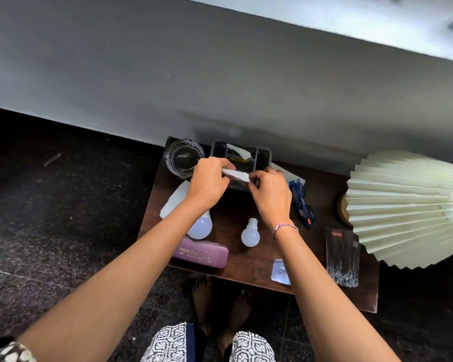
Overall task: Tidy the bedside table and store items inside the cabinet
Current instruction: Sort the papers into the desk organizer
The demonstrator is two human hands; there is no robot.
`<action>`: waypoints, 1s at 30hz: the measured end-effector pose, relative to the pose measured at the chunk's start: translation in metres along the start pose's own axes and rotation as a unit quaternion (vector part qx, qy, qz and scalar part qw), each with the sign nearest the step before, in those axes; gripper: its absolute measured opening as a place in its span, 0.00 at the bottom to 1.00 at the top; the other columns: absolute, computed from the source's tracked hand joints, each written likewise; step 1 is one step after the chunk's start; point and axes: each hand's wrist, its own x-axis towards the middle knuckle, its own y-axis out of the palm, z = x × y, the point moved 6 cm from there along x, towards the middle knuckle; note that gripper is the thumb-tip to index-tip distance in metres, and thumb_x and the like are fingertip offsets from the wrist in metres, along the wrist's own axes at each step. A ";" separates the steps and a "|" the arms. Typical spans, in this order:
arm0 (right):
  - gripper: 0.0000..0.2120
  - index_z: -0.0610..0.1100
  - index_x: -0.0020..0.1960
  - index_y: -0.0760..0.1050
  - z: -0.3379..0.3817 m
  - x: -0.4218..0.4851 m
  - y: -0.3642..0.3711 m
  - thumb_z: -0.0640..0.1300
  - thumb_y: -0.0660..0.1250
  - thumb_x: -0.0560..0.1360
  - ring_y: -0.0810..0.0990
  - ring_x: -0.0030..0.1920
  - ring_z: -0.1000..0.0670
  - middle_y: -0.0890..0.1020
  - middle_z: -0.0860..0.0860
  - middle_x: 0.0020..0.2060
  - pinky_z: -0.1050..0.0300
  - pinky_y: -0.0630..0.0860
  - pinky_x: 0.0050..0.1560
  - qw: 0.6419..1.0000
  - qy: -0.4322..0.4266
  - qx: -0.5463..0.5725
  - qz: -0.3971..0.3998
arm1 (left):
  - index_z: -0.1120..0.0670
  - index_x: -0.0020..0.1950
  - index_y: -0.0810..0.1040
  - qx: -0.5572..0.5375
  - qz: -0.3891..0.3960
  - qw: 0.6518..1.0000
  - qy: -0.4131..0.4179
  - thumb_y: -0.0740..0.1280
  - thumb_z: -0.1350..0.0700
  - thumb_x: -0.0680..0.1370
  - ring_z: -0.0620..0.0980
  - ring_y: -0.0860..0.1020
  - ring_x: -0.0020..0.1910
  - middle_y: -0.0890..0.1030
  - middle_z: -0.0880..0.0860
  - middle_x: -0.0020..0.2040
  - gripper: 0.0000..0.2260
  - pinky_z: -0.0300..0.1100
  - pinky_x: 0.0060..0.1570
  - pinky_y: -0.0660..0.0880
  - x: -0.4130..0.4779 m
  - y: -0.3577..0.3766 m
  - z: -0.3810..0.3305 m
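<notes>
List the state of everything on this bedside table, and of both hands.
Left hand, pinching the folded paper.
Right hand, pinching its other end.
Organiser, open-topped, paper inside.
Ashtray, upright, empty.
Large bulb, lying on its side.
Small bulb, lying on its side.
Purple case, closed, lying flat.
Blue glasses, lying flat beside the organiser.
Tumbler, upright, empty.

Dark speckled floor (63, 205) all around, plain grey wall (168, 74) behind, and a cream pleated lampshade (403, 207) at the right, its wooden base (341, 210) peeking out.
</notes>
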 end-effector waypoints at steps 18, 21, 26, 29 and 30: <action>0.16 0.46 0.61 0.74 0.005 -0.014 -0.006 0.45 0.68 0.74 0.73 0.55 0.48 0.75 0.48 0.54 0.54 0.77 0.41 0.998 0.000 0.007 -0.059 | 0.54 0.52 0.82 -0.020 -0.070 0.996 0.043 0.69 0.56 0.74 0.50 0.82 0.44 0.84 0.53 0.46 0.08 0.47 0.50 0.79 -0.018 -0.001 -0.008; 0.14 0.46 0.59 0.75 0.003 -0.017 -0.007 0.45 0.68 0.74 0.73 0.54 0.49 0.76 0.49 0.52 0.57 0.75 0.40 0.997 0.004 0.020 -0.071 | 0.54 0.52 0.82 -0.005 -0.097 0.993 0.064 0.68 0.56 0.75 0.50 0.82 0.44 0.84 0.53 0.46 0.08 0.46 0.49 0.79 -0.021 -0.003 -0.015; 0.14 0.46 0.58 0.76 -0.002 -0.019 -0.004 0.46 0.68 0.74 0.73 0.53 0.50 0.76 0.49 0.51 0.58 0.76 0.39 0.998 0.008 0.014 -0.065 | 0.54 0.56 0.81 0.001 -0.089 0.994 0.063 0.69 0.57 0.75 0.51 0.81 0.49 0.83 0.54 0.51 0.11 0.47 0.53 0.78 -0.021 -0.003 -0.013; 0.13 0.47 0.57 0.75 -0.001 -0.024 -0.006 0.46 0.69 0.73 0.73 0.52 0.50 0.76 0.50 0.49 0.59 0.74 0.38 0.996 0.002 0.035 -0.082 | 0.54 0.55 0.81 -0.028 -0.106 0.993 0.033 0.70 0.57 0.73 0.49 0.81 0.46 0.84 0.53 0.48 0.10 0.47 0.52 0.78 -0.024 -0.010 0.002; 0.12 0.47 0.56 0.75 0.002 -0.027 -0.006 0.46 0.69 0.73 0.73 0.51 0.51 0.76 0.50 0.48 0.61 0.72 0.37 0.995 -0.003 0.043 -0.090 | 0.54 0.53 0.81 -0.035 -0.113 0.993 0.017 0.70 0.58 0.73 0.49 0.81 0.44 0.84 0.52 0.47 0.10 0.47 0.52 0.78 -0.027 -0.013 0.009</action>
